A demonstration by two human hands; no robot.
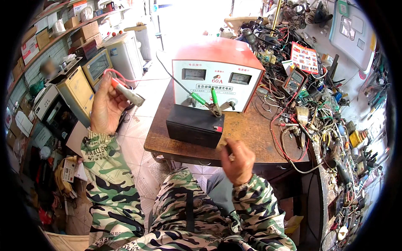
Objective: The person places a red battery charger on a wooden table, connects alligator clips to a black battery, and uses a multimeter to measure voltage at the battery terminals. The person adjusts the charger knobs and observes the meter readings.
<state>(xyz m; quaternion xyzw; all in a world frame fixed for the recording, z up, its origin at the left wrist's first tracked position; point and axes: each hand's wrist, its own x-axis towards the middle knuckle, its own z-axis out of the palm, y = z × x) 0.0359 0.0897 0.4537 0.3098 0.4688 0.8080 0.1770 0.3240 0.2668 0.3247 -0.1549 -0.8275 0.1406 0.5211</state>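
Observation:
My left hand (106, 108) is raised left of the table, its fingers closed round a red-handled battery clamp (129, 93). A red wire (138, 80) runs from that clamp toward the charger (217, 79), a red and white box with two meters. In front of the charger lies a black battery (192, 127) with a red terminal tab at its right end. A green-handled clamp (215, 109) sits at the battery's far right corner, its grip on the terminal partly hidden. My right hand (238, 161) is at the table's front edge, near the battery, with curled fingers; anything inside them is hidden.
The wooden table (268, 146) carries the charger and battery. To its right, tangled cables, a multimeter (295, 79), a brush (302, 113) and tools crowd a long bench. Shelves with boxes (87, 31) and appliances line the left side.

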